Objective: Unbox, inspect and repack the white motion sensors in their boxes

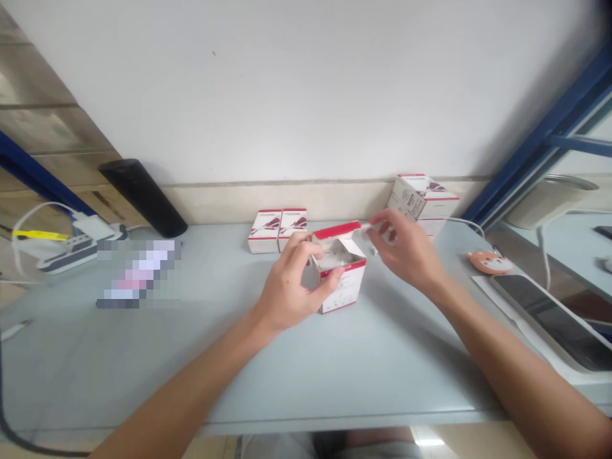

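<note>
In front of me a small white box with red edges [342,288] stands on the grey table, its red-topped lid flap raised and a side flap folded up. My left hand [291,284] is closed around its left side, thumb on the front and fingers at the back rim. Something pale or clear lies inside, too unclear to name. Just right of the raised flap, my right hand [404,245] has its fingers pinched together, with a bit of white at the tips. Whether that is part of the box or a separate thing, I cannot tell.
Two similar closed boxes [265,233] sit behind, near the wall. More boxes are stacked [437,201] behind my right hand. On the right lie an orange animal-face item [488,262] and a dark-screened device [554,322]. At left are a black cylinder [143,197] and a power strip [79,252].
</note>
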Tool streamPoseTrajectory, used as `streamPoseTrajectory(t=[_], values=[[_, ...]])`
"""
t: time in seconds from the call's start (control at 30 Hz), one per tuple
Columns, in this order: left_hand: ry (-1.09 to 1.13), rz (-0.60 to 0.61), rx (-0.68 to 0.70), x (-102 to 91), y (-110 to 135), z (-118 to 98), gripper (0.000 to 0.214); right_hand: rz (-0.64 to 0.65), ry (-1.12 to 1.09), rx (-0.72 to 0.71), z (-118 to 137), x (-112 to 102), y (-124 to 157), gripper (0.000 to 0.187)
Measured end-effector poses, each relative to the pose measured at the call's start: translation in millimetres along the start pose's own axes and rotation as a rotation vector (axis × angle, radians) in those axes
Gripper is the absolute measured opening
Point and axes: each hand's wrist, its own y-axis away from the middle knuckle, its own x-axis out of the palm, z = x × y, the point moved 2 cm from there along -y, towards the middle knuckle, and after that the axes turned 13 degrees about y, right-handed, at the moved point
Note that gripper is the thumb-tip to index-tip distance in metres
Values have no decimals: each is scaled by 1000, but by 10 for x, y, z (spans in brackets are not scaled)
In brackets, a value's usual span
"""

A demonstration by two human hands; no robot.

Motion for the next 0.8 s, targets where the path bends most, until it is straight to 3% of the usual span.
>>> streamPoseTrajectory(t=[0.1,0.17,0.2,0.33,0.4,0.47,0.63,0.8], values=[[-19,3,-8,5,5,-12,22,-455,-153,-100,224,-253,63,17],[-23,14,3,16,14,-23,24,-606,-246,-223,391,-353,168,22],[-15,19,15,24,22,-28,26,-610,-281,-304,476,-375,231,24],[84,14,51,47,78,-27,44,-390,-288,-636,755,-304,486,26],[144,13,45,55,111,-10,51,-369,-231,-731,820,-238,568,26],[180,2,22,66,140,13,52,-384,-184,-721,830,-181,584,23],[171,-47,25,98,162,33,52,-473,-79,-541,740,-148,460,24],[117,-15,36,103,123,-19,45,-572,128,-565,674,-237,385,30]])
